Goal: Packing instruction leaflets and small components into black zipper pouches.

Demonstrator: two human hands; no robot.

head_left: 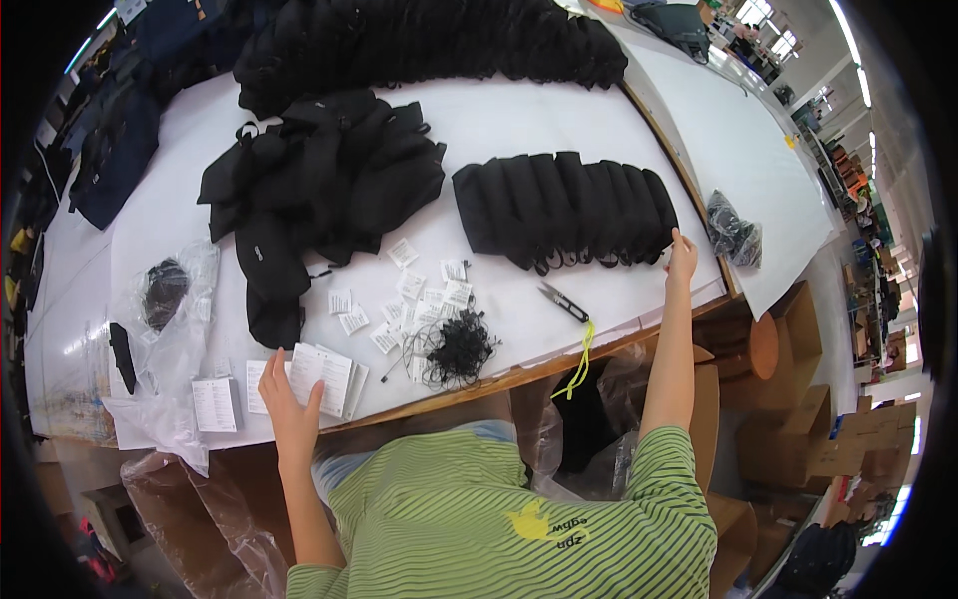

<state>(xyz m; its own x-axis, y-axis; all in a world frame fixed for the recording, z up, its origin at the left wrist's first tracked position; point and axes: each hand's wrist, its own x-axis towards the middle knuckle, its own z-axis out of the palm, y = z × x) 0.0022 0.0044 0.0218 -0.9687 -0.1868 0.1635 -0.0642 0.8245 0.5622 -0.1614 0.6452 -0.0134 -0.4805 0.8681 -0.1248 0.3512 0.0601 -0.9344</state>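
My left hand [290, 404] is at the table's near edge, thumb and fingers apart, touching or just over a stack of white printed leaflets [324, 371]. My right hand [683, 260] reaches to the right end of a row of black fabric pouches [564, 208], its fingers apart and against the last one. The pouches lie side by side with cord loops along their near side. Between my hands are scattered small white labels [409, 286], a tangle of thin black cords [461, 347] and thread snips [565, 302] with a yellow-green cord.
A loose heap of black fabric pieces [329, 180] lies left of the row, and a long black row [429, 45] spans the back. Clear plastic bags [165, 339] lie at the left. A wrapped black bundle [733, 232] sits on the right-hand table. Cardboard boxes [783, 439] stand below right.
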